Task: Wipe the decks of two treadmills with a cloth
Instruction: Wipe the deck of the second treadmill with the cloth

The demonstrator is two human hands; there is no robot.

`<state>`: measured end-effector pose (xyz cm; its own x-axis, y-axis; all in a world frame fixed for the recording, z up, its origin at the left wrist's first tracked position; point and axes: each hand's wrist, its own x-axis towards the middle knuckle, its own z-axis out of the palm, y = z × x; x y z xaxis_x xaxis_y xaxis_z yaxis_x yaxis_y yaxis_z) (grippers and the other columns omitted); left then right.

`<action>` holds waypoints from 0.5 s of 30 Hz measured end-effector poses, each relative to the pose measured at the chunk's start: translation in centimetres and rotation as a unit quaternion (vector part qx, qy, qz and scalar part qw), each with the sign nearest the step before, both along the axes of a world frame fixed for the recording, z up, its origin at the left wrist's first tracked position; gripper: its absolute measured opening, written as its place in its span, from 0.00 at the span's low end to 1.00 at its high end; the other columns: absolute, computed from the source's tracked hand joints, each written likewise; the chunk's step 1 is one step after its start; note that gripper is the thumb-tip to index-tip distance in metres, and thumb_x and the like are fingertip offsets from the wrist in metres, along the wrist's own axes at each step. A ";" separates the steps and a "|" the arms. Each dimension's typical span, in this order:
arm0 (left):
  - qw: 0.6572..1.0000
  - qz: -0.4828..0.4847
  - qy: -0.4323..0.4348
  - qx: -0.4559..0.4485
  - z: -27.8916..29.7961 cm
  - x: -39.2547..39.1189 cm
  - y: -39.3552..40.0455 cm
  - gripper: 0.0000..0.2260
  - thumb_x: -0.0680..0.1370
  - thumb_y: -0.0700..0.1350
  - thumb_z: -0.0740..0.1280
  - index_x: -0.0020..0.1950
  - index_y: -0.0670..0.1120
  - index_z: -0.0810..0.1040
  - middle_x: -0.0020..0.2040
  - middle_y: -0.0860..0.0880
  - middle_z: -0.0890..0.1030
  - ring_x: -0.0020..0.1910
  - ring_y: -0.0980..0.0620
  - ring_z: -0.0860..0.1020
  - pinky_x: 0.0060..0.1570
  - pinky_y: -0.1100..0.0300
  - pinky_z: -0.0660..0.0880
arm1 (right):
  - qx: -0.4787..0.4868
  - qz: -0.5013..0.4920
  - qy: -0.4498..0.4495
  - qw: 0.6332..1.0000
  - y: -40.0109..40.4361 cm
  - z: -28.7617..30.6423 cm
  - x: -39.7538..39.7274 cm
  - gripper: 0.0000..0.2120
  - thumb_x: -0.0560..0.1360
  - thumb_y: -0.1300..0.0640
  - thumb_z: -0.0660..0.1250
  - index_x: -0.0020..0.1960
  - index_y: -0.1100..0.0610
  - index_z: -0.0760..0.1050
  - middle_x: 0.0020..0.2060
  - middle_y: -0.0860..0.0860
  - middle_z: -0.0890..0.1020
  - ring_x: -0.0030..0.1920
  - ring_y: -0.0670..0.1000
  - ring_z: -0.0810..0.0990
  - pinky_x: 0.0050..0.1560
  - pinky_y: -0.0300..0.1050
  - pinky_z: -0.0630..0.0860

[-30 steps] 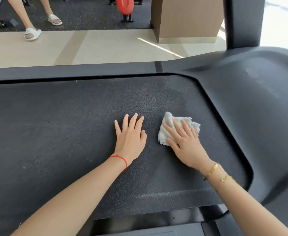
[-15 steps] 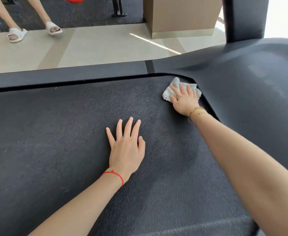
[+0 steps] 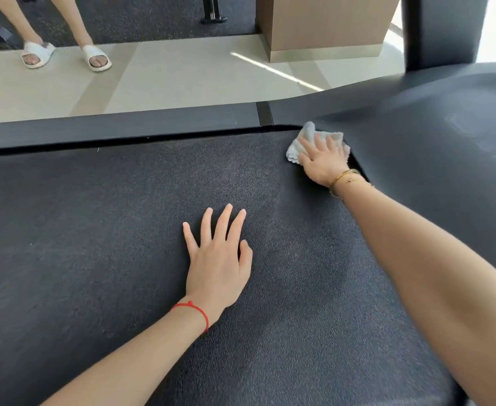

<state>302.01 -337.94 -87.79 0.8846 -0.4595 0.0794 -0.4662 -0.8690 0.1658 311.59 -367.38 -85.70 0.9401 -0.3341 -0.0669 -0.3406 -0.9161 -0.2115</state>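
The dark textured treadmill deck [image 3: 94,230] fills most of the view. A small pale grey cloth [image 3: 305,139] lies at the deck's far right corner, against the smooth black motor cover [image 3: 431,159]. My right hand [image 3: 324,159] presses flat on the cloth with straight fingers, arm stretched forward. My left hand [image 3: 219,259] rests flat on the middle of the deck, fingers spread, holding nothing.
A black side rail [image 3: 123,127] runs along the deck's far edge. Beyond it is a beige tiled floor [image 3: 182,77] where a person in white slippers [image 3: 95,58] stands. A tan block [image 3: 325,24] and a black upright post [image 3: 443,30] stand at the back right.
My right hand has pushed the cloth from the middle of the deck to the far right corner and now holds there. My left hand has stayed planted on the deck.
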 end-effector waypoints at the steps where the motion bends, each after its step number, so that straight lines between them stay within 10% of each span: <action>1: 1.000 0.000 0.001 -0.002 0.0 0.0 0.0 0.28 0.78 0.55 0.42 0.79 0.55 0.57 0.79 0.54 0.58 0.79 0.44 0.53 0.73 0.32 0.50 | 0.003 0.019 0.005 1.000 1.2 0.0 -0.4 0.25 0.83 0.46 0.48 0.80 0.44 0.52 0.80 0.51 0.51 0.79 0.60 0.45 0.76 0.61 0.41; 6: 1.000 0.001 0.001 -0.006 -0.1 -0.1 0.1 0.26 0.80 0.54 0.47 0.79 0.55 0.57 0.79 0.53 0.58 0.79 0.44 0.54 0.73 0.32 0.49 | 0.008 0.188 -0.045 0.981 4.6 -0.6 -5.9 0.24 0.84 0.49 0.53 0.79 0.45 0.55 0.78 0.51 0.58 0.77 0.58 0.52 0.76 0.61 0.46; 15: 0.999 -0.024 0.015 -0.038 0.5 -0.8 1.9 0.24 0.83 0.52 0.51 0.80 0.54 0.56 0.80 0.53 0.56 0.80 0.48 0.49 0.77 0.39 0.46 | 0.038 0.012 -0.048 0.998 5.1 -0.5 -14.0 0.23 0.84 0.47 0.51 0.78 0.45 0.58 0.78 0.50 0.57 0.78 0.57 0.49 0.77 0.58 0.45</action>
<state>301.17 -336.07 -87.33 0.8640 -0.4955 0.0895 -0.5014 -0.8300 0.2443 297.61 -362.31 -86.21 0.9511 -0.3089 0.0003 -0.2934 -0.9038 -0.3115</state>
